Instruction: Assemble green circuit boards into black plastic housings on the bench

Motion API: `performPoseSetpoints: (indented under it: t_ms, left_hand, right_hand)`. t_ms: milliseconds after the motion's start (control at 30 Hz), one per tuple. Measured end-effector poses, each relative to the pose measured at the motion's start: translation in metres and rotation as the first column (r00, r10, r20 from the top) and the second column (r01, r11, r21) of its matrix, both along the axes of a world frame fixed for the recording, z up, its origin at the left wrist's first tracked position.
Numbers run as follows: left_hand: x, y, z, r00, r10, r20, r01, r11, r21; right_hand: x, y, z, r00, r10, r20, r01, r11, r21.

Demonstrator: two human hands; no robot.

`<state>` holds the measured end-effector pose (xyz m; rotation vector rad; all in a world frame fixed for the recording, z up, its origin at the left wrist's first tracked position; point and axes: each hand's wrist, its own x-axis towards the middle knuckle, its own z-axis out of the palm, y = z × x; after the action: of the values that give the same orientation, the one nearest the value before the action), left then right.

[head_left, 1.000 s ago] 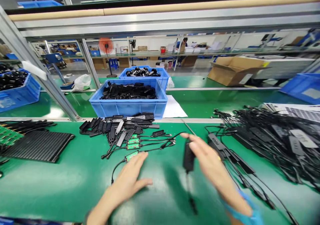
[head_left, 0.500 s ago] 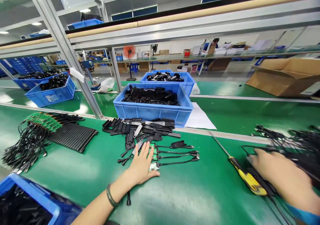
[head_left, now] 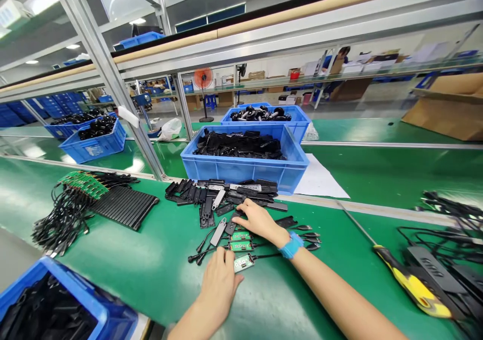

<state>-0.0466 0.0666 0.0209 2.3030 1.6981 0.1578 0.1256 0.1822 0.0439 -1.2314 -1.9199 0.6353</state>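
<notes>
My left hand (head_left: 219, 282) rests low on the green bench, fingers bent together at the left end of a small circuit board (head_left: 244, 263) with a black cable. Above it lie more green boards (head_left: 241, 246) with cables in a row. Reaching across, my right hand (head_left: 260, 222), with a blue band at the wrist, has thumb and fingers closed on a black plastic cover (head_left: 231, 225). A grey cover (head_left: 218, 233) with a loop end lies just left of it. Behind both hands is a pile of black covers (head_left: 192, 193).
A blue bin (head_left: 241, 166) of black parts stands behind the pile. To the right lie a yellow-and-black screwdriver (head_left: 411, 282) and a grey cased device (head_left: 426, 267) among cables. At left are stacked boards with cables (head_left: 64, 211) and a blue bin (head_left: 94, 300).
My right hand has come from the grey device at the far right to the covers in the middle. My left hand has gone from lying spread over the boards to bent fingers, lower down.
</notes>
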Motion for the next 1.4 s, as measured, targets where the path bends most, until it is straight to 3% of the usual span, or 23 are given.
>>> performPoseSetpoints:
  t_ms: [200,300,367,433,500,533,600,667,800,900,1033,1167,1267,1400]
  left_hand:
    - [-0.008,0.001,0.012,0.984,-0.013,0.179,0.032,0.994,-0.106]
    - [-0.012,-0.003,0.014,0.922,0.01,0.386,0.058,0.985,-0.163]
    - [-0.011,-0.005,0.012,0.787,0.117,0.605,0.092,0.949,-0.302]
    - [-0.007,-0.006,0.009,0.536,0.338,0.773,0.207,0.836,-0.509]
    - [0.0,-0.008,0.008,0.267,0.576,0.772,0.377,0.675,-0.634]
    - [0.004,-0.01,0.008,0.169,0.655,0.737,0.445,0.616,-0.649]
    - [0.012,-0.013,0.009,0.065,0.721,0.689,0.509,0.57,-0.645]
    - [0.018,-0.017,0.01,0.054,0.716,0.696,0.518,0.576,-0.633]
    - [0.026,-0.024,0.008,0.105,0.664,0.74,0.496,0.611,-0.618]
    - [0.028,-0.028,0.008,0.13,0.647,0.751,0.503,0.61,-0.612]
    - [0.028,-0.03,0.013,0.145,0.644,0.751,0.52,0.596,-0.612]
    - [0.028,-0.032,0.014,0.169,0.608,0.775,0.517,0.615,-0.595]
    - [0.029,-0.033,0.011,0.21,0.554,0.805,0.475,0.662,-0.58]
    - [0.029,-0.035,0.013,0.283,0.443,0.851,0.421,0.74,-0.525]
  right_hand:
    - [-0.007,-0.004,-0.001,0.974,-0.065,-0.217,0.037,0.99,-0.133]
    - [0.005,-0.02,0.01,0.92,-0.145,-0.363,0.06,0.97,-0.235]
    - [0.017,-0.039,0.021,0.873,-0.188,-0.45,0.057,0.956,-0.288]
    - [0.028,-0.063,0.033,0.806,-0.244,-0.54,0.046,0.934,-0.353]
    - [0.038,-0.088,0.04,0.684,-0.343,-0.643,0.024,0.893,-0.45]
    - [0.041,-0.099,0.041,0.61,-0.4,-0.684,0.009,0.867,-0.498]
    - [0.046,-0.117,0.037,0.504,-0.478,-0.719,-0.008,0.83,-0.557]
    - [0.047,-0.132,0.029,0.526,-0.476,-0.705,0.012,0.833,-0.554]
    - [0.038,-0.154,0.011,0.649,-0.406,-0.643,-0.003,0.844,-0.536]
    - [0.027,-0.167,0.001,0.674,-0.386,-0.63,-0.017,0.844,-0.536]
    - [0.015,-0.175,-0.01,0.693,-0.389,-0.607,0.034,0.858,-0.512]
    - [0.014,-0.174,-0.02,0.773,-0.369,-0.516,0.08,0.863,-0.498]
    - [0.015,-0.173,-0.025,0.76,-0.38,-0.528,0.114,0.877,-0.466]
    - [0.018,-0.172,-0.021,0.724,-0.375,-0.58,0.051,0.866,-0.497]
